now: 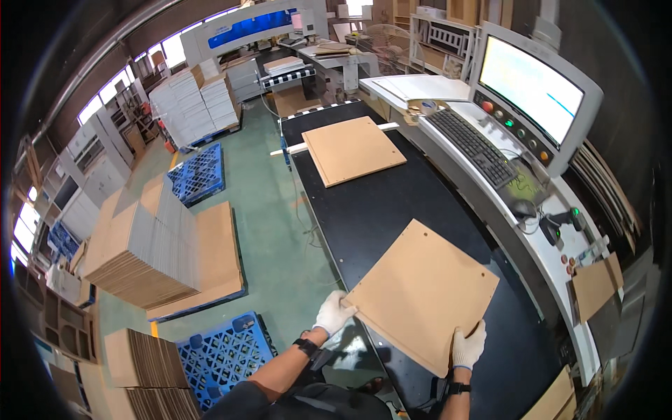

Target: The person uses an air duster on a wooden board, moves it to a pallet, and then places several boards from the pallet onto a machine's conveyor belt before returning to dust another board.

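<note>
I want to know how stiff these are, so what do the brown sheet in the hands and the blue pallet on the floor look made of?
The brown sheet looks like cardboard or thin fibreboard: matte tan, flat, small punched holes, staying rigid between the left hand and right hand. The blue pallet looks like moulded plastic: uniform colour, open grid.

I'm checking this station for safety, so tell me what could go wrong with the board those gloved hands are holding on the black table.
1. The brown board is held only at its near edge, the left hand on one corner and the right hand further along; it might tilt or slip.
2. That corner overhangs the black table, so the board could drop to the floor.
3. A second board lies farther up the table; sliding forward may hit it.
</note>
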Demonstrator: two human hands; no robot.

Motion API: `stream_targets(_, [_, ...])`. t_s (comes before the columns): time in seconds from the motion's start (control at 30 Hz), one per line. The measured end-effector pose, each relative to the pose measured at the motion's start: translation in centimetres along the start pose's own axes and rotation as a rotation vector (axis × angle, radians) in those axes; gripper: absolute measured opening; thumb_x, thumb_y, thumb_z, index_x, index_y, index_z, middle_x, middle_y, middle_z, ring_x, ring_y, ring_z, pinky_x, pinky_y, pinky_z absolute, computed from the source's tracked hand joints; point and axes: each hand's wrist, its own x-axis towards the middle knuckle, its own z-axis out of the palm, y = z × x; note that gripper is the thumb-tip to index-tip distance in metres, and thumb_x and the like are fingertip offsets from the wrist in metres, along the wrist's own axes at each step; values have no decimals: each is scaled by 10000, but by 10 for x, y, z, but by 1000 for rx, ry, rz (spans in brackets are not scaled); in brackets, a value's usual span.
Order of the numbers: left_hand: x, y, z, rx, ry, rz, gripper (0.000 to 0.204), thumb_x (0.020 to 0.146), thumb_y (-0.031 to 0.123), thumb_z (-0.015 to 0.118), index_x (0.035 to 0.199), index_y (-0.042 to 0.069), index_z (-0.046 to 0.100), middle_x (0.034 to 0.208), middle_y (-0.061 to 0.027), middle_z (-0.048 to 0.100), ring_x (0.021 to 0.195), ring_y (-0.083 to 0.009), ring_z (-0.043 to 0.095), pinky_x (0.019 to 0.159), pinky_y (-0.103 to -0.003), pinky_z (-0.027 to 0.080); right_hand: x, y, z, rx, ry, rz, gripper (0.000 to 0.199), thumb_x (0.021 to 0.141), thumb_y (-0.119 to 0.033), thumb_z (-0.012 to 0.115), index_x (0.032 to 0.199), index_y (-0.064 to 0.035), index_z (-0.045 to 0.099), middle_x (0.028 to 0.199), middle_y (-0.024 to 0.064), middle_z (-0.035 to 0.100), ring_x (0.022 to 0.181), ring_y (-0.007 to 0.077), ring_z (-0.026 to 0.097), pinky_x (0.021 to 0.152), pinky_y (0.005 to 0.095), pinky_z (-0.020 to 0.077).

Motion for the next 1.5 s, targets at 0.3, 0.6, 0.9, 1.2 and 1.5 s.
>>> stream_targets(0.3, [12,-92,-59,-1600,-595,-427,475,1022,118,626,1466,30,482,1422,-90,603,1258,-228,628,1045,-450,545,-48,-17,55,659,-367,461,273,916,-248,700,1003,10,714,848,89,704,731,190,652,675,321,532])
stream_targets(0.6, [120,-134,-110,-1554,-621,-231,342,984,79,648,1313,4,593,1189,-76,692,1124,-223,675,977,-476,563,-112,-144,111,1415,-494,663,485,1009,-236,611,1437,-35,501,1320,156,637,1182,329,643,981,498,565])
stream_targets(0.9, [246,-90,-155,-1579,-627,-154,492,993,41,605,1472,62,496,1436,-94,595,1310,-244,574,1074,-471,483,-41,-246,179,1356,-250,358,476,1022,-300,605,1369,18,534,1231,170,669,1059,322,696,890,456,612])
stream_targets(1.2, [436,-105,-162,-1006,-532,-297,391,982,337,694,1252,57,647,1010,-68,694,819,-203,671,700,-412,605,66,-381,294,1394,-149,264,505,1025,-220,609,1460,-2,475,1320,133,631,1146,293,655,945,438,577])
stream_targets(1.5, [563,-107,-218,-247,-401,-159,565,1044,508,497,932,-19,668,639,-107,661,553,-222,671,530,-388,518,156,-470,344,890,-411,317,355,959,-356,722,1007,-6,688,672,21,621,484,125,574,431,287,475])
